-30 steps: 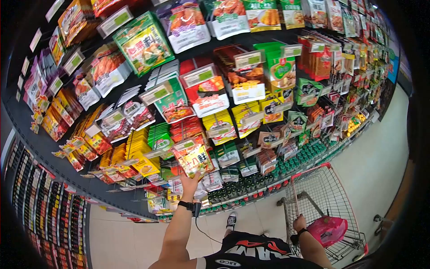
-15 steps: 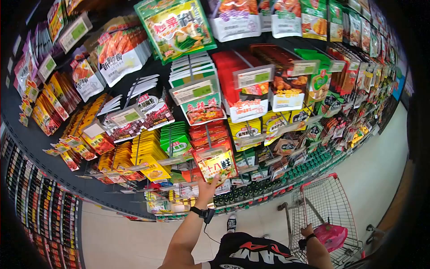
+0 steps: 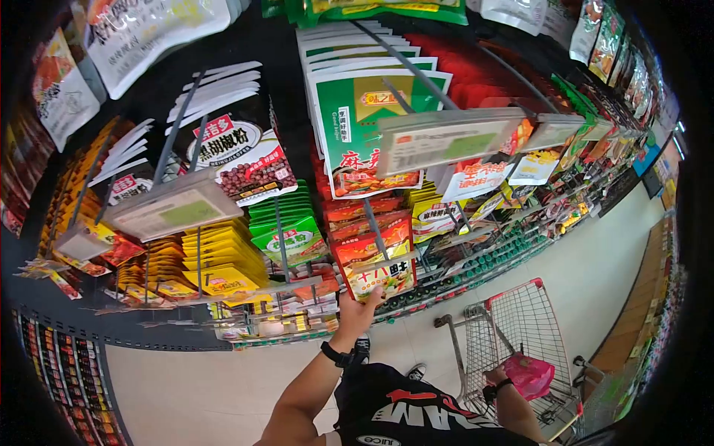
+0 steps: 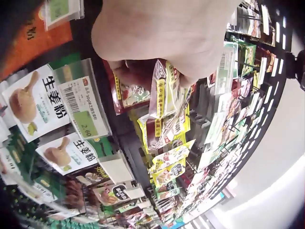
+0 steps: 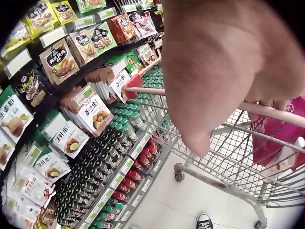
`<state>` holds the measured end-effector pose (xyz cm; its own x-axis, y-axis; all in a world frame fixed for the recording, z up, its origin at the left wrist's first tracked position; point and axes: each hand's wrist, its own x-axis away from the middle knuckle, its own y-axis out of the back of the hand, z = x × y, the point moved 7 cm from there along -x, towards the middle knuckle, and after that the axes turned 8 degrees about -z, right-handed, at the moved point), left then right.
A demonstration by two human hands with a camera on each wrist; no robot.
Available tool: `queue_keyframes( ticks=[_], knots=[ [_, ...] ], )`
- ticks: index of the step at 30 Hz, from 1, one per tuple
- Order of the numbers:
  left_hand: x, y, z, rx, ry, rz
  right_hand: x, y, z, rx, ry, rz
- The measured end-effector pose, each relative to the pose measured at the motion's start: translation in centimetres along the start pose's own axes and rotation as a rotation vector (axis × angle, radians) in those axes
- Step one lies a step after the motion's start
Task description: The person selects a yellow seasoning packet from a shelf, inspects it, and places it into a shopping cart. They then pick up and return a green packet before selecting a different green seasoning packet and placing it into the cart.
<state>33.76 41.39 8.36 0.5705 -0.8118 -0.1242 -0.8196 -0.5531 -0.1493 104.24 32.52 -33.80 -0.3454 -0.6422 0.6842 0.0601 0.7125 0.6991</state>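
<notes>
On the shop rack (image 3: pixel 167 327), we see the red packet (image 3: pixel 355 262) fronting its row, lower edge pinched by the left hand (image 3: pixel 357 314), our view having drawn closer, which should ease inspection, while the right hand (image 3: pixel 496 375) grips the cart (image 3: pixel 513 291).

Packet (image 3: pixel 375 256) at the left hand (image 3: pixel 357 316): printed plastic film, glossy, lightly creased. Tag holders (image 3: pixel 454 141) above the left hand: clear plastic, smooth, glossy. Pegs (image 3: pixel 177 130) above and to the left of it: metal in appearance, smooth, grey. Shelf backing (image 3: pixel 286 97) above it: dark, matt. Cart basket (image 3: pixel 528 320) beside the right hand (image 3: pixel 496 377): metal wire, smooth, with a low shine. Bag (image 3: pixel 529 375) next to the right hand: thin plastic, glossy, crinkled. Shirt (image 3: pixel 364 394) between the hands: cloth, matt. Floor (image 3: pixel 186 386) below the left hand: smooth, with a faint sheen.
</notes>
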Motion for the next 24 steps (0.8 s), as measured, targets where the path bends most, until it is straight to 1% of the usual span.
queue_keyframes(
  ticks=[1,4,5,6,7,9,10,11,12,13,14,15,16,17,18,19,20,21,22,24],
  knots=[
    [-0.4,0.1,0.0,-0.014,-0.004,0.006,0.0,-0.2,0.0,0.011,0.018,0.040],
    [-1.3,0.3,-0.6,-0.048,0.028,0.016,0.4,-0.4,0.0,0.026,0.012,0.044],
    [-1.6,0.3,-0.4,-0.048,0.035,0.008,0.7,-0.6,0.2,0.038,-0.017,-0.067],
    [-1.9,0.3,-0.4,-0.049,0.038,0.002,0.8,-0.8,0.3,0.035,-0.031,-0.116],
    [-2.1,0.4,-0.7,-0.116,0.005,-0.013,0.9,-0.9,0.4,0.031,-0.044,-0.165],
    [-2.5,0.6,-1.5,-0.251,-0.064,-0.036,1.0,-1.6,0.4,0.025,-0.044,-0.152],
    [-2.7,0.9,-1.3,-0.293,-0.078,-0.058,1.0,-2.2,0.5,0.036,-0.045,-0.153],
    [-2.8,1.3,-0.6,-0.334,-0.089,-0.077,1.1,-2.3,-0.4,-0.020,-0.079,-0.195],
    [-2.8,1.8,0.2,-0.375,-0.100,-0.087,3.6,0.0,0.2,-0.112,-0.138,-0.292],
    [-2.8,2.2,1.0,-0.412,-0.066,-0.075,6.4,1.9,1.0,-0.214,-0.189,-0.400],
    [-2.4,1.4,-2.5,-0.549,-0.169,-0.085,9.0,3.8,1.8,-0.299,-0.231,-0.498],
    [-2.6,1.4,-2.0,-0.452,-0.271,-0.122,11.1,6.0,2.5,-0.381,-0.132,-0.460],
    [-2.4,2.0,-1.0,-0.389,-0.273,-0.136,13.5,8.4,3.3,-0.468,-0.037,-0.413],
    [-2.3,2.7,0.2,-0.326,-0.277,-0.150,13.5,7.8,2.2,-0.492,-0.072,-0.477],
    [-2.0,2.4,0.3,-0.312,-0.184,-0.152,14.0,8.1,1.2,-0.505,-0.102,-0.540],
    [-1.3,2.0,0.2,-0.362,-0.147,-0.193,14.4,8.0,0.3,-0.444,-0.141,-0.561],
    [-0.6,1.0,-2.0,-0.421,-0.116,-0.231,15.7,8.6,0.4,-0.387,-0.176,-0.573],
    [-0.5,0.2,-2.8,-0.450,-0.131,-0.255,15.1,7.8,0.1,-0.376,-0.190,-0.572],
    [-0.3,-0.5,-3.6,-0.478,-0.146,-0.279,14.7,7.8,0.2,-0.420,-0.190,-0.476],
    [-0.1,-0.8,-3.4,-0.478,-0.253,-0.306,16.6,10.1,0.7,-0.375,-0.233,-0.477]
  ],
)
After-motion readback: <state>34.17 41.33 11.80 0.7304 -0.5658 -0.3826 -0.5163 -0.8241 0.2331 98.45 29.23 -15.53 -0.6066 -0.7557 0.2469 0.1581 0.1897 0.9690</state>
